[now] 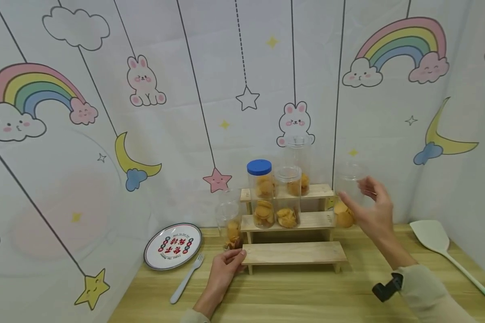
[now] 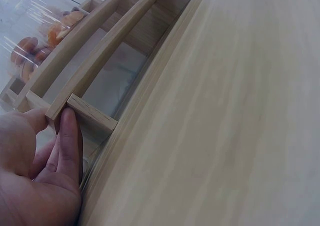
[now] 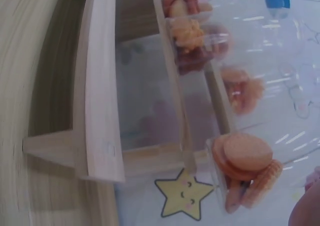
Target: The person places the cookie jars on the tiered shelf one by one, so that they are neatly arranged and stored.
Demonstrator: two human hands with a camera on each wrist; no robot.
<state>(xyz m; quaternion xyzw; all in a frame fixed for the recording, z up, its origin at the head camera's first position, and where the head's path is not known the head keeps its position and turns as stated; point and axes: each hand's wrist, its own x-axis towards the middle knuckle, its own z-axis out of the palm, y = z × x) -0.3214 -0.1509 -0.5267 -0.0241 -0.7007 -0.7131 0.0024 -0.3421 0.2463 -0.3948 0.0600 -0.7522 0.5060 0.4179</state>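
Right grip (image 1: 373,213): holding clear jar (image 1: 346,185) | Jar: raised, near upright, ten o'clock from right hand; wooden stand (image 1: 313,220) at its eight | Left grip (image 1: 223,271): pinching lowest step (image 1: 294,252), nine-o'clock end

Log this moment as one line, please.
left hand: pinches bottom step of wooden rack at left end | right hand: holds clear cookie jar, right of rack | blue-lidded cookie jar: on middle step
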